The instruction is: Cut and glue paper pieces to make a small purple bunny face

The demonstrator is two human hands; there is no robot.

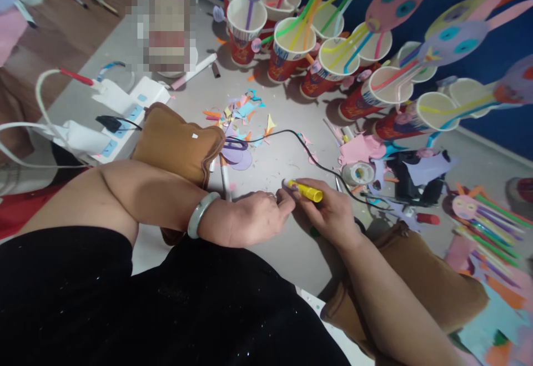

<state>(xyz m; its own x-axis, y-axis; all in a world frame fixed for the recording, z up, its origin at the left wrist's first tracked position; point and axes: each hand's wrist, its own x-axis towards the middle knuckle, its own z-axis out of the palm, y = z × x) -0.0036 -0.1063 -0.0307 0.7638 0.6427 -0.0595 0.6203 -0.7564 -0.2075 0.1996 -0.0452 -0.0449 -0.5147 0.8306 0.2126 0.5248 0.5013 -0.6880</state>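
My right hand (333, 210) is closed around a yellow glue stick (308, 191), whose pale end points left over the grey table. Close beside it, my left hand (254, 219) wears a pale bangle (202, 215) at the wrist. Its fingers are curled together near my right fingertips, and whatever they pinch is hidden or too small to name. Beyond both hands, small coloured paper scraps (250, 108) are scattered. Purple-handled scissors (236, 144) lie near my left forearm, partly covered by a brown cushion.
Brown cushions (175, 141) lie under both forearms. A black cable (308, 149) crosses the table from a white power strip (133, 116). Several paper cups (291, 49) with straw-mounted paper faces stand along the back. At right are a tape roll (358, 175), paper pieces and straws (495, 221).
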